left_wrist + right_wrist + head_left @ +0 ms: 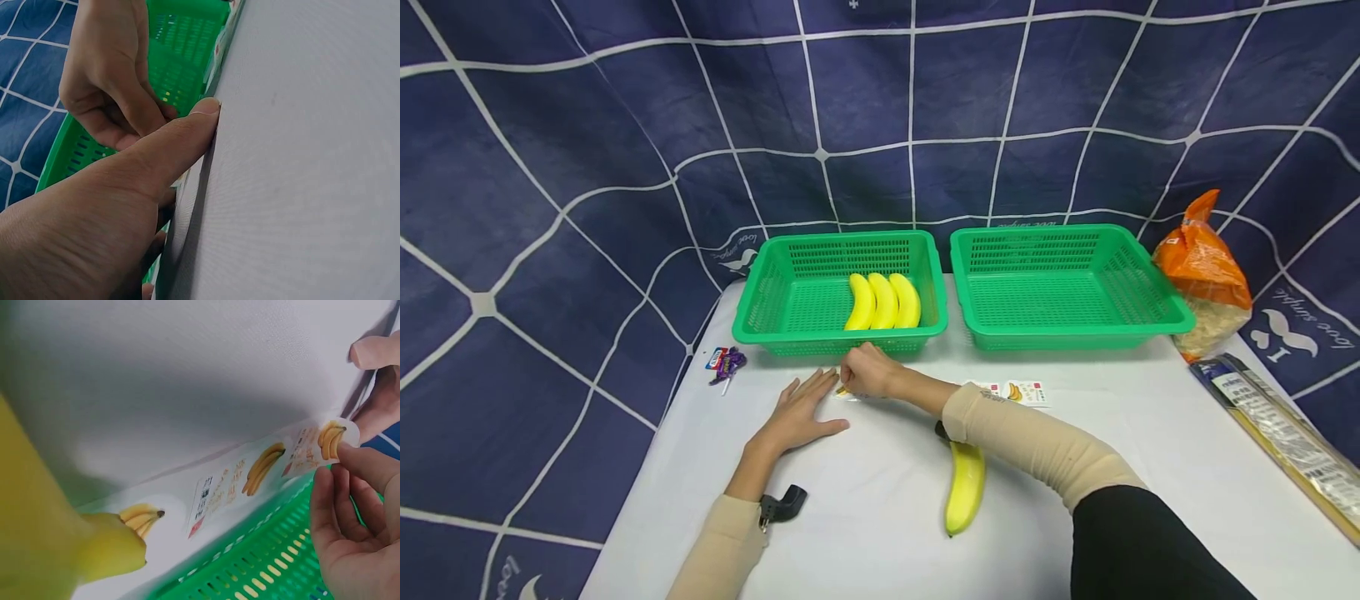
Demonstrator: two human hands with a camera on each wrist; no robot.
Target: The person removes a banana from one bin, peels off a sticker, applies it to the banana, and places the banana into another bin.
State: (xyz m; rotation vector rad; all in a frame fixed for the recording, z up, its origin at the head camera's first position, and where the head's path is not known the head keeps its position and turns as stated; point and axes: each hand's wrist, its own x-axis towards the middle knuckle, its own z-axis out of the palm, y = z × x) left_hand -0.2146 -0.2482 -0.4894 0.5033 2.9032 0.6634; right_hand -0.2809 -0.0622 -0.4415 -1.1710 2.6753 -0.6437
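A paper strip of banana stickers (pixel 1030 393) lies on the white table along the front of the green baskets. My right hand (pixel 867 371) pinches a sticker (pixel 332 439) at the strip's left end between thumb and fingers. Beside that end, my left hand (pixel 805 414) rests on the table with its fingers straight and spread. Below my right forearm lies a single yellow banana (pixel 965 490), its stem end partly hidden by the sleeve and the dark wrist camera. In the right wrist view this banana (pixel 37 525) looms close at the left.
The left green basket (pixel 838 340) holds three bananas (pixel 883 302) side by side. The right green basket (pixel 1075 335) stands next to it. Wrapped candy (pixel 727 363) lies at the left, an orange-topped bag (pixel 1208 267) and a long package (pixel 1285 433) at the right.
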